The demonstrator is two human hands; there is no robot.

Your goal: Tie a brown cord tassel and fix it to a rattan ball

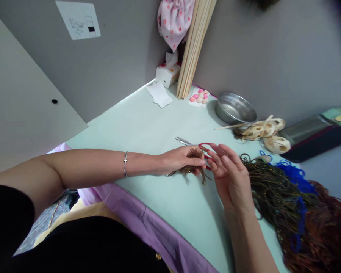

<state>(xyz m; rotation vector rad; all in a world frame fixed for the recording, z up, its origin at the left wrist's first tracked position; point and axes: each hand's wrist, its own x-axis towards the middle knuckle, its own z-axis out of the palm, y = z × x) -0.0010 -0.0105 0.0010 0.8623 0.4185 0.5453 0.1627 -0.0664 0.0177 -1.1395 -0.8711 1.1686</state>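
My left hand [184, 160] is closed around a small bundle of brown yarn [191, 168], whose loose ends stick out above and below the fingers. Just to its right, my right hand [230, 170] is raised with its fingers apart and slightly curled, and I see nothing held in it. Behind the hands lies a pair of scissors [183, 141] with red handles, blades pointing left. The hands partly cover the handles.
On the right lie heaps of dark green yarn [268, 185], blue yarn [292, 172] and brown yarn [326, 223]. Along the back stand a metal bowl [235, 108], woven balls [263, 129], pink and cream pieces [199, 96], wooden strips [193, 53] and a tissue pack [167, 75].
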